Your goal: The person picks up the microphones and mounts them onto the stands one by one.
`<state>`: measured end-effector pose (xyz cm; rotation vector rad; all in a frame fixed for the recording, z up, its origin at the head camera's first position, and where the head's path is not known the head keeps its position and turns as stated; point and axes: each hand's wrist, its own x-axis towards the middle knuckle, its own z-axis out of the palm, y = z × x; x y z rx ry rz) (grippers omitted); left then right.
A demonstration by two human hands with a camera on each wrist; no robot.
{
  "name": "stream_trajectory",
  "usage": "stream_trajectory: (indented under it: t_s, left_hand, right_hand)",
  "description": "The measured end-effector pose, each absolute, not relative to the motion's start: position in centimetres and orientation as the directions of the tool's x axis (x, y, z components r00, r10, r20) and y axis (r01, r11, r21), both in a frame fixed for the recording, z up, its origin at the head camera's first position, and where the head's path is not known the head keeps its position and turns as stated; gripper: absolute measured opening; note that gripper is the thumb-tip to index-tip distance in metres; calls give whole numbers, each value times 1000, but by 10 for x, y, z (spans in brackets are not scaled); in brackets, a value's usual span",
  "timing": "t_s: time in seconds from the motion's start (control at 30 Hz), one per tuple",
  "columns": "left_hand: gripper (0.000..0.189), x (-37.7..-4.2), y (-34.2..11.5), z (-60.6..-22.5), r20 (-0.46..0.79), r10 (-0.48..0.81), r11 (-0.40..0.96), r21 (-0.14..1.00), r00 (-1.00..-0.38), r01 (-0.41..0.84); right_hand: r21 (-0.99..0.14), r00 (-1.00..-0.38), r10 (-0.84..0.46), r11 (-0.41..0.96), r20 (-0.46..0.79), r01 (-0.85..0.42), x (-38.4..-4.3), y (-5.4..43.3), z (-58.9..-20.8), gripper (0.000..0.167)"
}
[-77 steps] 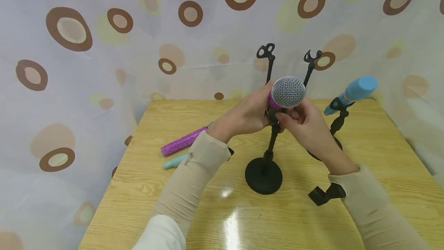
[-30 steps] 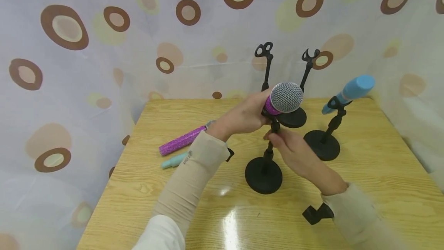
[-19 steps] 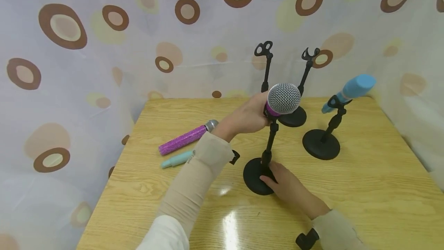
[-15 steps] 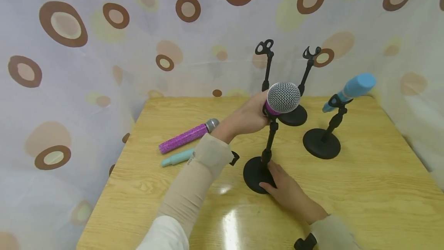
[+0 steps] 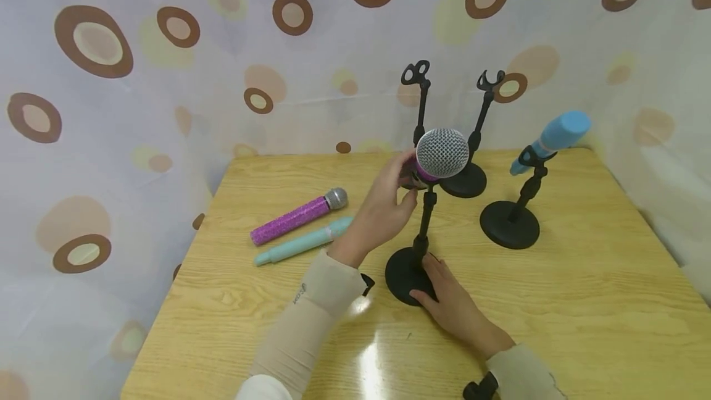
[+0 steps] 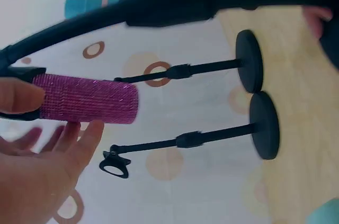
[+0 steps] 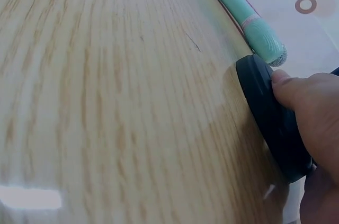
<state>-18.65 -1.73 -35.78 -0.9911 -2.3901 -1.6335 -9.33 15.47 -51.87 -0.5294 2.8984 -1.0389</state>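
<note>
A purple glittery microphone [image 5: 442, 153] with a silver mesh head sits in the clip of the front black microphone stand [image 5: 425, 218]. My left hand [image 5: 380, 215] is at its handle, fingers along one side and thumb by the clip. The left wrist view shows the purple handle [image 6: 87, 99] between thumb and fingertips. Low down, my right hand [image 5: 455, 310] grips the round base [image 5: 401, 273] of the same stand. In the right wrist view the thumb [image 7: 288, 90] lies over the base's face, and the other fingers are mostly hidden.
A second purple microphone [image 5: 291, 221] and a mint-green microphone [image 5: 305, 244] lie at left on the wooden table [image 5: 222, 313]. Two black stands with bare clips [image 5: 416, 73] stand at the back. A blue microphone [image 5: 561, 133] rests in a stand [image 5: 510, 225] at right.
My right hand has gone from the clip down the pole to the base. My left hand has shifted back slightly, its thumb now showing apart from the fingers. The stand has moved slightly left.
</note>
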Motion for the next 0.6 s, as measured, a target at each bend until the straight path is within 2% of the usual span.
stream_trajectory:
  t_s: [0.1, 0.2, 0.37, 0.6]
  left_hand:
    - [60, -178, -20, -373, 325, 390, 138, 904, -861, 404]
    - [55, -170, -20, -388, 233, 372, 76, 957, -899, 279]
    - [47, -159, -18, -408, 154, 452, 92, 972, -879, 217]
    - [40, -149, -13, -427, 141, 536, 48, 979, -832, 198]
  right_hand:
    - [-622, -942, -321, 718, 103, -313, -94, 155, -518, 70]
    - [-616, -939, -323, 717, 121, -326, -94, 154, -518, 70]
    - [-604, -937, -319, 722, 143, -338, -94, 154, -518, 70]
    - [-620, -931, -326, 699, 166, -355, -95, 155, -519, 71]
